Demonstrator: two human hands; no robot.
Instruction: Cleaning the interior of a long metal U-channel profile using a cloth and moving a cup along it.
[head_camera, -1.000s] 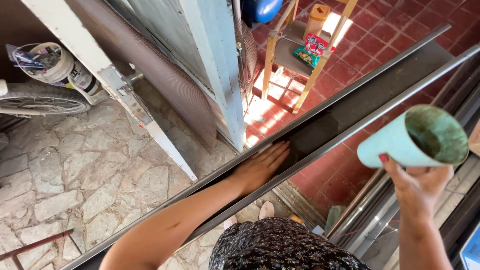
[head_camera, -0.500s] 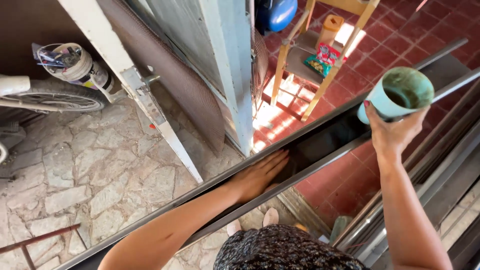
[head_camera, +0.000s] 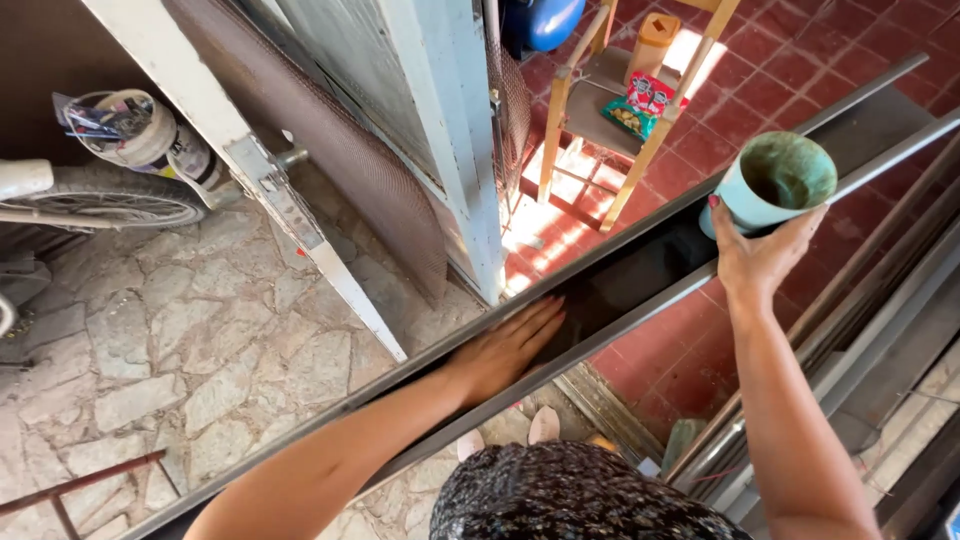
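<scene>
1. The fingers of the left hand (head_camera: 505, 350) are held together and laid flat on the dark glass pane (head_camera: 620, 285) at the centre of the frame; nothing is gripped.
2. The fingers of the right hand (head_camera: 760, 250) are clamped around the base of a pale blue cup (head_camera: 770, 185) in the upper right of the frame, its stained open mouth turned toward the camera.
3. The cup is held just above the upper right stretch of the pane, which runs diagonally from lower left to upper right in a metal frame.
4. A wooden stool (head_camera: 625, 95) carrying a colourful packet is seen beyond the pane on red floor tiles (head_camera: 760, 90), at the top of the frame.
5. A white door post (head_camera: 450, 140) stands left of the stool, and a bucket (head_camera: 140, 135) is seen in the upper left above stone paving (head_camera: 200, 360).
</scene>
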